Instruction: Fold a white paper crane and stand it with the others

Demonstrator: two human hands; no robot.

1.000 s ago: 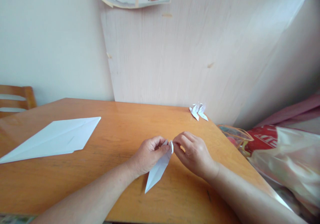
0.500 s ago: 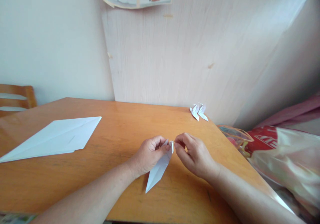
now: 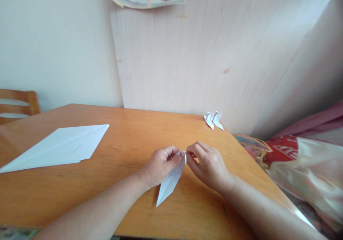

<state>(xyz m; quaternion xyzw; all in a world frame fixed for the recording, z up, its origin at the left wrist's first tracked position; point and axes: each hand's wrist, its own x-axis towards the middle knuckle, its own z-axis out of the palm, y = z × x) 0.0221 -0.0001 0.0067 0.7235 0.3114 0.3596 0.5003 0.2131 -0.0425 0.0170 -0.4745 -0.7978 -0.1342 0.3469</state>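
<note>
There were two hands, a left hand (image 3: 160,165) and a right hand (image 3: 208,165). There were three folded papers: long paper (image 3: 169,184), big paper (image 3: 60,147), little paper (image 3: 213,119). There was one table (image 3: 128,136).

From my end the folded paper (image 3: 170,183) pinched between the left hand (image 3: 159,165) and right hand (image 3: 207,165) reads as thin white paper, matt, with sharp creases. The table (image 3: 125,143) under it is orange-toned wood with a smooth varnish that throws a soft sheen. The big sheet (image 3: 61,147) lying on it is the same matt white paper, lightly creased, and the small folded figure (image 3: 213,119) at the far edge looks like paper too. I see a pale board (image 3: 187,61) against the wall with faint grain and a dull finish, a varnished wooden chair (image 3: 18,102), and a glossy, crinkled plastic bag (image 3: 308,168) with red print
</note>
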